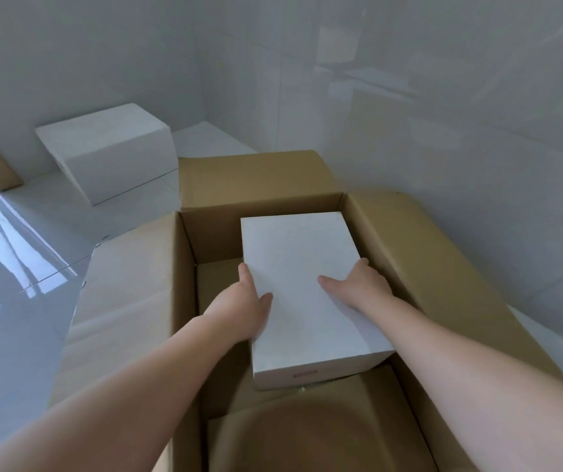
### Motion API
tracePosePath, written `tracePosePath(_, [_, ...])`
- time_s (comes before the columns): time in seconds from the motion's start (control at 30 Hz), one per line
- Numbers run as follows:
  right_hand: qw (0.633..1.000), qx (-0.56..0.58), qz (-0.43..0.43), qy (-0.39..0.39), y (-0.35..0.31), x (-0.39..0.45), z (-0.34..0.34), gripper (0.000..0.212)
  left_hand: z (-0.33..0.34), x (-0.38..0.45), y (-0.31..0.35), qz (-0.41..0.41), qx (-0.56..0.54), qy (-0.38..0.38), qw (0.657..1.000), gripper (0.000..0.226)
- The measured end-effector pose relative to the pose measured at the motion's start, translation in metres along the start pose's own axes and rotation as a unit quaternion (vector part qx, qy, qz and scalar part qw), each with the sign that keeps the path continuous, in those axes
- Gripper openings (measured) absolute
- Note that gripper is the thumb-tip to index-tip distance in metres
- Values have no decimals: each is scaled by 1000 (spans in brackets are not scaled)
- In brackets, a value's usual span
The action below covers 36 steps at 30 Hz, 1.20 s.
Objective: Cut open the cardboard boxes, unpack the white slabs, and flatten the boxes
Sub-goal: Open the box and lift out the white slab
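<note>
I'm in the unpacking step: the cardboard box [184, 335] in front of me is already cut open, its flaps folded out, and a white slab [302, 291] sits inside it toward the right wall. My left hand [242, 308] clasps the slab's left edge, thumb on top, and my right hand [362, 287] grips the right edge the same way, so both hands are closed on it. Another white block [106, 148] already stands on the tiled floor [18, 267] to the far left. Next, I judge, comes a level lift clear of the box walls, then setting it down near that block.
</note>
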State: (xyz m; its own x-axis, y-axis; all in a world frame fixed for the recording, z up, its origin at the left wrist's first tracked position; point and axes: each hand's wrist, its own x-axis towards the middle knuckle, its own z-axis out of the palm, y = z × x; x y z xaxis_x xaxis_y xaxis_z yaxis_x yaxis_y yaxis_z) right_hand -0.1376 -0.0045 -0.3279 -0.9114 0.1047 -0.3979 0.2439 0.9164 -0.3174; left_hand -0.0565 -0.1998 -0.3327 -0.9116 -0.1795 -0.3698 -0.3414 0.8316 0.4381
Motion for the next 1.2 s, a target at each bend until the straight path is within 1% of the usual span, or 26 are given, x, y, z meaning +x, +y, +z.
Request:
tracePosePath(0.07, [999,-3,-32,10,-4,-2,8,107,0,0,-4,-29,-1,8,1000,79])
tracePosePath(0.13, [995,50,-84,6,-2,-1,19,88,1,-1,-12,-79,-24,35,996,85])
tracePosePath(0.17, [991,93,-100,-5,0,-1,22,76,1,-1,-15,-97,-37,50,993,87])
tracePosePath(0.2, [985,136,-102,-22,1,0,23,69,2,-2,-18,-104,-52,62,991,89])
tracePosePath(0.23, [980,169,-97,-41,2,2,25,69,4,-3,-20,-104,-64,71,990,91])
tracePosePath(0.27, [976,189,-91,-57,2,2,26,73,5,-3,-21,-99,-73,76,990,93])
tracePosePath(0.3, [974,199,-88,-66,1,3,27,79,6,-3,-22,-93,-78,78,990,96])
tracePosePath(0.37, [970,210,-102,-64,2,4,30,84,6,-1,-23,-83,-84,76,990,102])
tracePosePath(0.43, [964,226,-118,-70,6,6,32,87,6,1,-24,-91,-125,76,985,112])
tracePosePath(0.5, [956,255,-117,-86,9,9,32,91,6,2,-25,-106,-181,79,975,119])
tracePosePath(0.57, [948,282,-115,-90,12,11,33,86,8,3,-26,-103,-210,91,968,116])
tracePosePath(0.63, [946,287,-121,-88,13,13,36,81,9,4,-27,-93,-209,110,967,112])
tracePosePath(0.8, [944,291,-140,-69,17,12,31,82,6,6,-24,-59,-230,135,962,101])
tracePosePath(0.9, [943,286,-162,-49,15,3,11,87,-8,-2,-15,-43,-239,139,960,91])
tracePosePath(0.97, [944,280,-171,-39,9,-12,-13,90,-27,-15,-6,-40,-249,136,958,85])
tracePosePath(1.03, [942,288,-172,-32,2,-37,-42,89,-52,-37,8,-38,-254,128,958,82])
tracePosePath(1.13, [943,289,-162,-25,-19,-84,-99,81,-109,-74,31,-38,-257,117,959,82])
tracePosePath(1.2, [945,287,-152,-25,-41,-117,-144,78,-159,-99,47,-36,-252,104,961,88])
